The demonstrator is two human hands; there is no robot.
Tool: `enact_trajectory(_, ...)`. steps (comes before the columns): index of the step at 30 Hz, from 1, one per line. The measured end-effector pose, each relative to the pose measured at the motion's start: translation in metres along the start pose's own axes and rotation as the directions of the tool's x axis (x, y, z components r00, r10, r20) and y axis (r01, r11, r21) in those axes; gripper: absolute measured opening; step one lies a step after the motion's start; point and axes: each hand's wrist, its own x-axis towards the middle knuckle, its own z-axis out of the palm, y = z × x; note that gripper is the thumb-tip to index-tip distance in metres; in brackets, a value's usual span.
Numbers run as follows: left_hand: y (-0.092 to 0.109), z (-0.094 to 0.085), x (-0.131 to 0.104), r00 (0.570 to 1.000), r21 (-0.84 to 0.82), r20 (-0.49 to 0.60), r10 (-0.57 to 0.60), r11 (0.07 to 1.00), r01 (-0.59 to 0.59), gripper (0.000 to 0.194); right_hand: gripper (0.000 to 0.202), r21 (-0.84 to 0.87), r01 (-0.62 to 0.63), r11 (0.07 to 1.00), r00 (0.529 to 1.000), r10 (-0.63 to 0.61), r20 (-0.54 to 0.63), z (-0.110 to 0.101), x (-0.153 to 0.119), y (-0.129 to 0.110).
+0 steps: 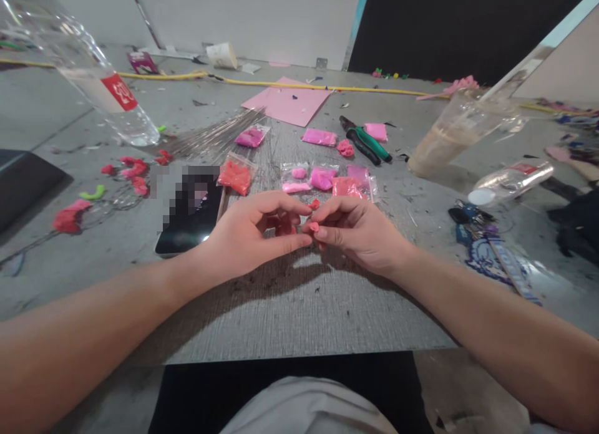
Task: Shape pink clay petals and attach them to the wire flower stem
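My left hand (pixel 259 231) and my right hand (pixel 358 231) meet fingertip to fingertip just above the table. Between the thumb and fingers of my right hand is a small flattened bit of pinkish-red modelling clay (pixel 314 226). Another small red clay bit (pixel 314 204) shows by both index fingertips. My left hand is curled, with more red clay partly hidden behind its thumb and fingers. Just beyond the hands lie bags of clay: a red bag (pixel 347 188), a magenta bag (pixel 322 177) and an orange-red bag (pixel 234 173).
A phone (pixel 187 222) lies beside my left wrist. Further left are red clay pieces on wires (pixel 70 217) and a tall water bottle (pixel 116 103). Green-handled pliers (pixel 367 142), thin wires (pixel 219 131) and pink paper (pixel 287 102) lie beyond. At right stand a drink cup (pixel 440 138) and keys (pixel 468 216).
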Motion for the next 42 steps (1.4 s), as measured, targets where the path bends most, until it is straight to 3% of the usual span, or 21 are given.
enact_trajectory(10,0.003,0.001,-0.003,0.996,-0.062,0.063,0.062,0.996,-0.058,0.02,0.035,-0.083,0.053,0.995,0.998,-0.055,-0.023,0.009,-0.007,-0.013)
enact_trajectory(18,0.009,0.002,-0.007,0.995,-0.195,0.098,-0.002,0.981,0.021,0.017,0.035,-0.11,0.058,0.992,0.998,-0.059,-0.013,0.011,-0.01,-0.012)
enact_trajectory(24,0.01,-0.002,-0.008,0.992,-0.189,0.13,0.008,0.982,0.017,0.015,0.031,-0.359,0.066,0.931,0.997,-0.074,-0.008,0.001,-0.009,-0.018)
enact_trajectory(27,0.007,-0.007,-0.004,0.996,-0.16,0.085,0.037,0.987,-0.023,0.017,0.022,-0.555,0.091,0.827,0.979,-0.177,-0.104,-0.01,-0.004,-0.024)
enact_trajectory(30,0.003,-0.01,0.002,0.998,-0.099,0.046,0.037,0.995,-0.032,0.016,0.014,-0.782,0.101,0.615,0.933,-0.332,-0.14,-0.022,0.002,-0.027)
enact_trajectory(35,0.002,-0.01,0.006,0.997,0.113,0.012,-0.07,0.991,0.069,0.01,0.009,-0.97,0.047,0.239,0.972,-0.235,-0.01,-0.031,0.009,-0.021)
enact_trajectory(39,0.002,-0.008,0.008,0.993,0.117,0.016,-0.116,0.987,0.114,0.012,0.015,-0.989,0.063,0.136,0.98,-0.193,0.036,-0.031,0.016,-0.012)
enact_trajectory(42,0.001,-0.009,0.009,0.993,0.124,0.033,-0.114,0.986,0.109,0.011,0.011,-0.984,0.058,0.171,0.984,-0.177,0.028,-0.032,0.022,-0.008)
